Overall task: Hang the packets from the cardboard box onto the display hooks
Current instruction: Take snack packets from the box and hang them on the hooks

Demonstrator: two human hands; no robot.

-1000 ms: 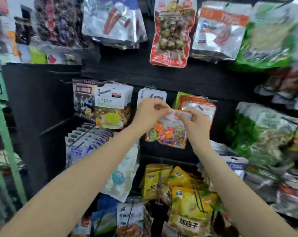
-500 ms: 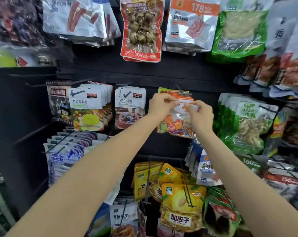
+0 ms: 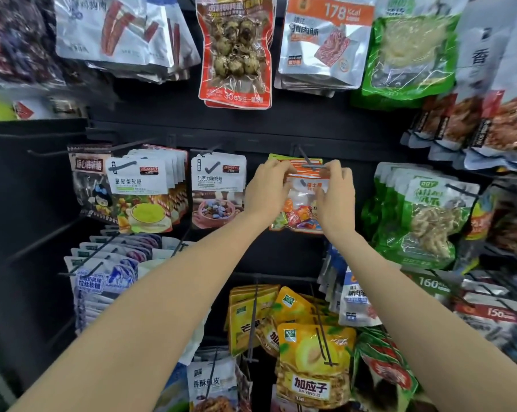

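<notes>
Both arms reach forward and up to the black display hook in the middle row. The left hand pinches the top left edge of the candy packet with curled fingers; the right hand pinches its top right edge the same way. The packet hangs upright just below the hook's tip, in front of orange packets already on that hook. Left of the hook hangs a white chocolate-candy packet; right of it, green packets.

Two bare hands, the left hand and the right hand, together hold one clear candy packet with an orange-and-white header. One red-edged clear packet of brown eggs faces front near the display's top edge.
</notes>
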